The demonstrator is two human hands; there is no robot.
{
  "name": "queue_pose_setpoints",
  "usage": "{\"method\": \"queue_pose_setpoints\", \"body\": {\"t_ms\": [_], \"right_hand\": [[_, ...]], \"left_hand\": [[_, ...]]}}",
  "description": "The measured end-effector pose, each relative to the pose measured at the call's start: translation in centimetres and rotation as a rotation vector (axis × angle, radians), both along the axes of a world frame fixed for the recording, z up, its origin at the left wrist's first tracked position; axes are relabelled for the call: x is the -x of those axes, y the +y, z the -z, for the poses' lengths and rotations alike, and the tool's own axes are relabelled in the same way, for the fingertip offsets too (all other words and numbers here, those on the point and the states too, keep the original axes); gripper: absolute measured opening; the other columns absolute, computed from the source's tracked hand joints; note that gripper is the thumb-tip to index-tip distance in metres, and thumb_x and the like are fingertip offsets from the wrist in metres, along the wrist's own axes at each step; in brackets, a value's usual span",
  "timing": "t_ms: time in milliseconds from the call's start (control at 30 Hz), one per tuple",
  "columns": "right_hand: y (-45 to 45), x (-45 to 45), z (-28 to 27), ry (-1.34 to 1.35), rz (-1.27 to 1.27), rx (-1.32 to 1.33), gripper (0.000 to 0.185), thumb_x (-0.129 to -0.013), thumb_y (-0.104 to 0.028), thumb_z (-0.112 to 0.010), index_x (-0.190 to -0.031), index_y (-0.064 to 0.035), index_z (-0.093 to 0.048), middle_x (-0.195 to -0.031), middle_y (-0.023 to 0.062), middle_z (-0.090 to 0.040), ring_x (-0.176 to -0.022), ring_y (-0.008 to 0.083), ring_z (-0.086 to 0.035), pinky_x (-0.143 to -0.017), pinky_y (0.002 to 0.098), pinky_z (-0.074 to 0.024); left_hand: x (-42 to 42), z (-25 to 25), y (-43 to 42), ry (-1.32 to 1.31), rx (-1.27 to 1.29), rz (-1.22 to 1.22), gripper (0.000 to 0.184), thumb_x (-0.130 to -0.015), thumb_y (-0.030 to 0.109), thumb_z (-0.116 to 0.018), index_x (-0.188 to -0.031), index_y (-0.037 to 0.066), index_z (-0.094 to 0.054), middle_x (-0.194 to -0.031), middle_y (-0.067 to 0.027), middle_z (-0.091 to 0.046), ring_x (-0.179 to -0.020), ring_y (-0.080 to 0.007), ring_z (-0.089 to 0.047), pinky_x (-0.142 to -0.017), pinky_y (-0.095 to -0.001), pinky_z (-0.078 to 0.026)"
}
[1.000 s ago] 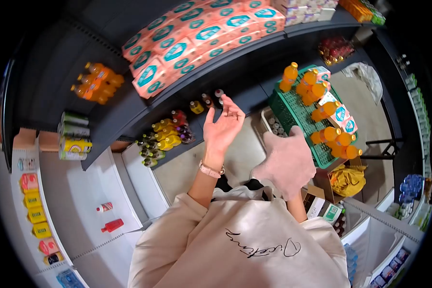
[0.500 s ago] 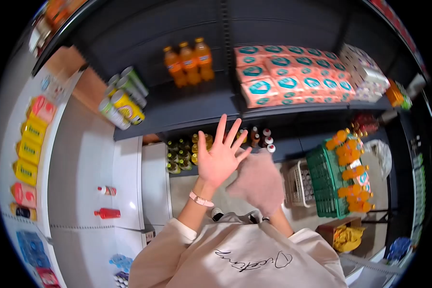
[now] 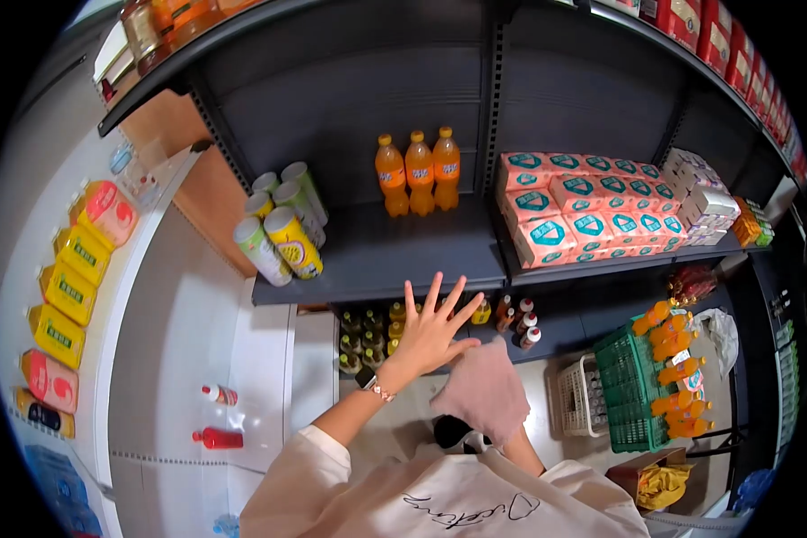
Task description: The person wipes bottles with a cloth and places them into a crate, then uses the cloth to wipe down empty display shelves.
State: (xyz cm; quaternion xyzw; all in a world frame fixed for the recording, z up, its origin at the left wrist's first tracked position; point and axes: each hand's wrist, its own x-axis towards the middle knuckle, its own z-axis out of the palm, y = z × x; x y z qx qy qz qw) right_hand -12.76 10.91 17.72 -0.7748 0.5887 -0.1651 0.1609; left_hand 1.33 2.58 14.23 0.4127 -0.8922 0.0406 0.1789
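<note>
My left hand (image 3: 426,336) is spread with its fingers apart and nothing in it, in front of the dark shelf (image 3: 377,255). A pink cloth (image 3: 486,390) covers my right hand, so its fingers are hidden; the cloth lies close beside my left thumb. Behind my left hand, three orange soda bottles (image 3: 419,175) stand upright on the shelf. Several cans (image 3: 294,242) are grouped at that shelf's left end. Pink tissue packs (image 3: 592,206) are stacked on the right section. Small dark and yellow bottles (image 3: 363,339) stand on the lower level.
A green basket (image 3: 632,394) with several orange bottles (image 3: 681,368) stands at the right, beside a white basket (image 3: 572,399) on the floor. A box holds a yellow bag (image 3: 663,484). At the left, yellow and pink jugs (image 3: 70,287) line a white shelf (image 3: 152,242).
The view has swung toward the dark shelf, with the orange bottles now near the centre. My left hand has turned and spread its fingers. The pink cloth has come closer to it.
</note>
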Motion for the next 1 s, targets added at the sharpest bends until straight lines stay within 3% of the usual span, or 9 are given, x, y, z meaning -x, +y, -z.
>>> {"method": "queue_pose_setpoints", "body": {"t_ms": [233, 467, 533, 600, 667, 800, 867, 933, 1000], "right_hand": [[-4.2, 1.3, 0.1, -0.070, 0.177, 0.068, 0.038, -0.056, -0.024, -0.066, -0.086, -0.0015, -0.067, -0.079, 0.0150, -0.066, -0.070, 0.0334, -0.055, -0.069, 0.0368, -0.0398], [-11.4, 3.2, -2.2, 0.003, 0.279, 0.067, 0.039, -0.057, -0.026, -0.067, -0.089, -0.0039, -0.068, -0.084, 0.0113, -0.067, -0.069, 0.0307, -0.056, -0.068, 0.0366, -0.0402], [-12.3, 3.3, -3.5, 0.027, 0.316, 0.026, 0.038, -0.057, -0.026, -0.067, -0.089, -0.0058, -0.067, -0.083, 0.0110, -0.066, -0.070, 0.0309, -0.055, -0.066, 0.0373, -0.0409], [-12.7, 3.5, -4.7, 0.046, 0.367, -0.021, 0.037, -0.057, -0.026, -0.067, -0.089, -0.0078, -0.067, -0.081, 0.0107, -0.064, -0.071, 0.0311, -0.055, -0.065, 0.0380, -0.0416], [-12.6, 3.7, -6.0, 0.061, 0.438, -0.074, 0.036, -0.057, -0.027, -0.068, -0.089, -0.0098, -0.066, -0.079, 0.0103, -0.062, -0.072, 0.0313, -0.054, -0.064, 0.0386, -0.0423], [-10.8, 2.1, -8.7, 0.039, 0.598, -0.250, 0.035, -0.057, -0.027, -0.069, -0.089, -0.0137, -0.065, -0.076, 0.0097, -0.059, -0.074, 0.0317, -0.053, -0.061, 0.0400, -0.0438], [-10.0, 1.0, -10.3, 0.004, 0.693, -0.386, 0.034, -0.057, -0.027, -0.069, -0.089, -0.0157, -0.064, -0.074, 0.0094, -0.057, -0.075, 0.0319, -0.053, -0.059, 0.0407, -0.0445], [-9.2, -0.4, -11.0, -0.039, 0.780, -0.488, 0.034, -0.057, -0.027, -0.070, -0.089, -0.0177, -0.064, -0.073, 0.0091, -0.056, -0.076, 0.0321, -0.052, -0.058, 0.0414, -0.0452], [-7.9, -2.3, -9.1, -0.019, 0.799, -0.374, 0.033, -0.058, -0.028, -0.069, -0.089, -0.0153, -0.062, -0.070, 0.0090, -0.055, -0.072, 0.0319, -0.051, -0.054, 0.0422, -0.0432]], "left_hand": [[0.5, 0.1, -10.5, 0.017, 0.034, -0.007, 0.075, -0.089, 0.058, -0.051, -0.150, 0.020, -0.028, -0.155, -0.0179, -0.020, -0.144, -0.0414, -0.011, -0.108, -0.0679, -0.003], [0.7, -1.7, -31.7, 0.527, 0.146, -0.063, 0.078, -0.080, 0.018, -0.071, -0.143, -0.003, -0.030, -0.143, -0.0279, -0.034, -0.132, -0.0427, -0.033, -0.110, -0.0447, -0.029], [0.4, -2.5, -36.3, 0.697, 0.186, -0.093, 0.074, -0.081, 0.017, -0.071, -0.139, -0.008, -0.033, -0.139, -0.0290, -0.039, -0.127, -0.0402, -0.042, -0.106, -0.0421, -0.035], [0.7, -3.0, -38.5, 0.803, 0.012, -0.148, 0.070, -0.084, 0.016, -0.067, -0.139, -0.007, -0.031, -0.132, -0.0287, -0.047, -0.125, -0.0388, -0.046, -0.103, -0.0413, -0.039], [0.3, -0.7, -41.4, 0.641, 0.134, -0.142, 0.067, -0.085, 0.019, -0.067, -0.138, -0.006, -0.034, -0.127, -0.0289, -0.052, -0.116, -0.0393, -0.054, -0.099, -0.0400, -0.043], [0.2, -1.9, -38.8, 0.907, 0.034, -0.158, 0.062, -0.085, 0.026, -0.070, -0.132, -0.004, -0.044, -0.119, -0.0285, -0.058, -0.105, -0.0387, -0.061, -0.091, -0.0399, -0.048], [-1.3, 2.4, -43.1, 0.909, 0.020, -0.002, 0.044, -0.089, 0.024, -0.067, -0.121, -0.003, -0.055, -0.110, -0.0244, -0.064, -0.101, -0.0371, -0.062, -0.088, -0.0389, -0.049], [-0.4, 2.0, -41.1, 0.927, 0.003, -0.097, 0.037, -0.089, 0.025, -0.067, -0.109, -0.005, -0.059, -0.101, -0.0243, -0.065, -0.089, -0.0368, -0.064, -0.076, -0.0405, -0.050], [1.5, 1.5, -38.3, 1.070, -0.001, -0.118, 0.029, -0.089, 0.025, -0.066, -0.092, -0.003, -0.060, -0.085, -0.0234, -0.065, -0.074, -0.0382, -0.063, -0.063, -0.0441, -0.048]]}}
